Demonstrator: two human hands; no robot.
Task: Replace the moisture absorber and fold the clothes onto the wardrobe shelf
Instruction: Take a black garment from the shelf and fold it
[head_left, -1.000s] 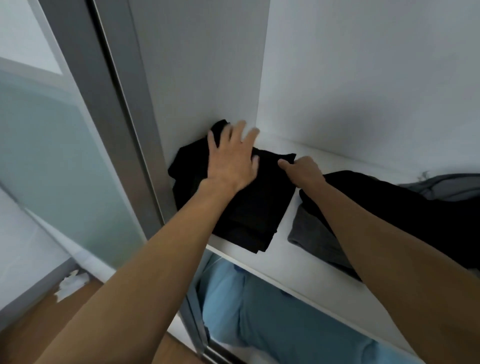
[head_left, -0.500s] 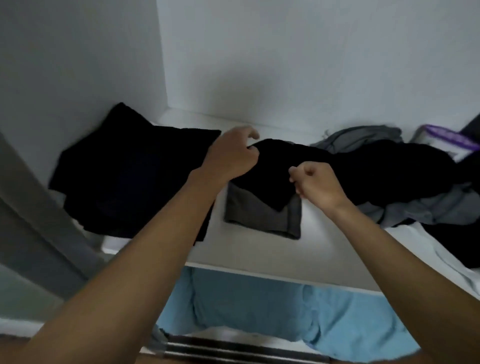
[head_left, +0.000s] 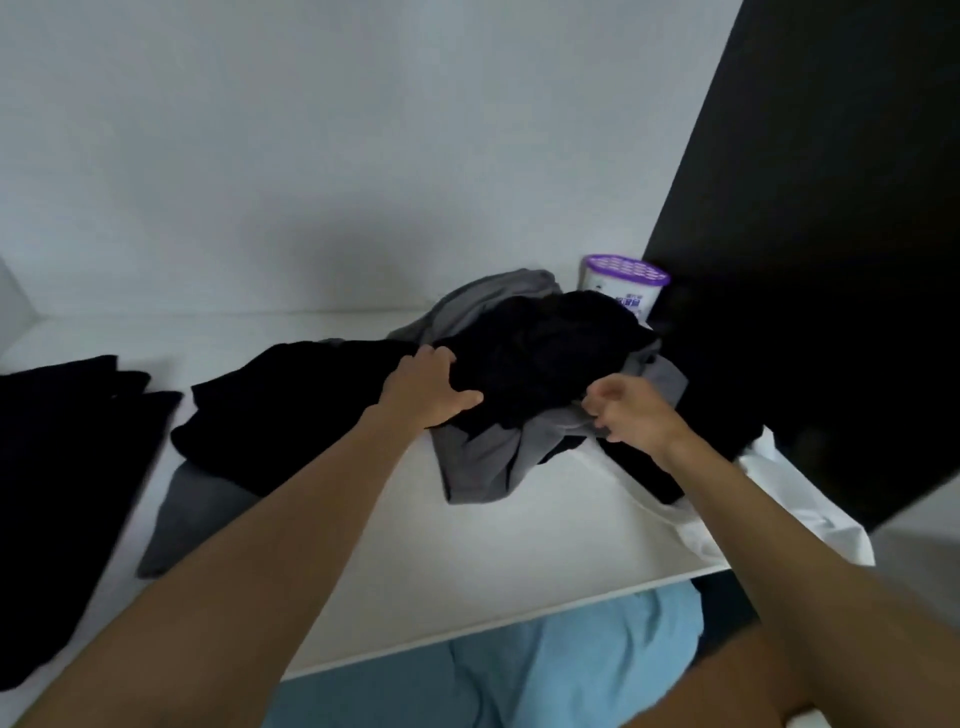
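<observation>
On the white shelf (head_left: 545, 551), a black garment (head_left: 545, 353) is gripped by the left hand (head_left: 426, 387) and grey cloth (head_left: 488, 462) pinched by the right hand (head_left: 631, 415), seemingly to untangle them for folding.

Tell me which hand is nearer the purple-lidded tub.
Right. The right hand pinches grey cloth straight in front of the tub; the left hand grips black cloth farther off to the tub's left.

Black and grey clothes (head_left: 545, 353) heaped on white shelf (head_left: 363, 571), purple-lidded absorber (head_left: 623, 283) behind
</observation>
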